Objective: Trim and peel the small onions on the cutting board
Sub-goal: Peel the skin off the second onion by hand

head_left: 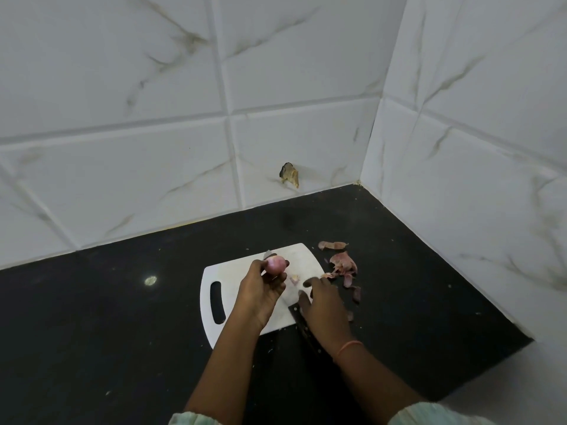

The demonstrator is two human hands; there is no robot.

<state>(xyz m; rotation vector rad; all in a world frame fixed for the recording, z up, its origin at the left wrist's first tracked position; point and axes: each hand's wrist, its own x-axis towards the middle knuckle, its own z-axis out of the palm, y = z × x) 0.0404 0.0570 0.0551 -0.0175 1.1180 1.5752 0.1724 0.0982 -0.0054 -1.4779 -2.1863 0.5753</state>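
Note:
A white cutting board with a handle slot lies on the black counter. My left hand holds a small pink onion in its fingertips, raised just above the board's far part. A grey tip pokes out behind the onion. My right hand lies over the board's right edge with fingers stretched out, holding nothing. A dark knife handle runs under its palm and wrist, off the board's near right corner. A small trimmed bit sits on the board between my hands.
Pink onion skins lie scattered on the counter right of the board, one more farther back. Tiled walls close the back and right, meeting in a corner. The back wall has a chipped hole. The black counter stretches left.

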